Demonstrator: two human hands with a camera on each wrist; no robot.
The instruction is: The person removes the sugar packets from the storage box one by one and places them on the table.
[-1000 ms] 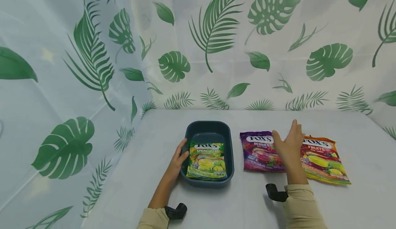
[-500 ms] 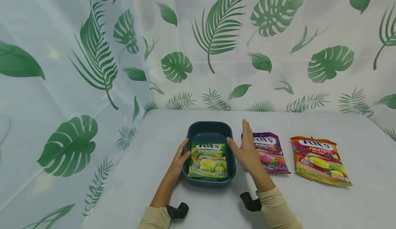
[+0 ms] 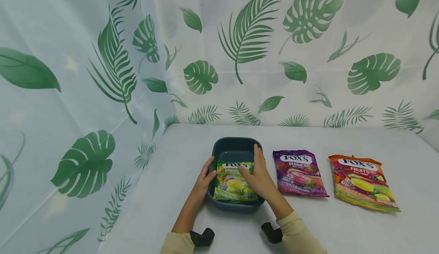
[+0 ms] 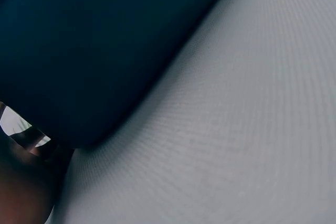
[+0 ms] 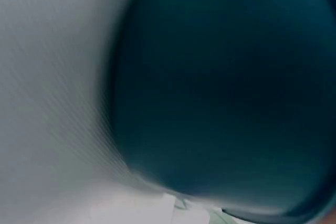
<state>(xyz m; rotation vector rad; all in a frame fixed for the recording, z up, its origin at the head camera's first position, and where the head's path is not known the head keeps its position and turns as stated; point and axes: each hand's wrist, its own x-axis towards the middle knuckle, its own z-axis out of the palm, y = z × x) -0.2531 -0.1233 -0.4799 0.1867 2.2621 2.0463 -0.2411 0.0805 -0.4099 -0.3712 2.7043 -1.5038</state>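
Observation:
In the head view, a dark blue rectangular container [image 3: 236, 208] holds a green and yellow bag of Fox's Spring Tea candy [image 3: 233, 185]. My left hand [image 3: 202, 181] rests against the container's left side, its fingers and thumb at the rim. My right hand [image 3: 258, 174] reaches over the right rim. Its thumb lies over the bag's upper part, and its fingers stretch away along the right side. The container's outer wall fills much of both wrist views, with part of my left hand [image 4: 23, 187] at lower left in the left wrist view.
Right of the container lie a purple bag of Fox's Berries candy [image 3: 298, 174] and an orange bag of Fox's Fruits candy [image 3: 363, 183], on a white-covered table [image 3: 154, 196]. Leaf-printed white curtains [image 3: 253, 90] stand behind and at the left.
My right hand has moved left from above the purple and orange bags to the container's right side, over the green bag. My left hand stays at the container. The view has shifted slightly.

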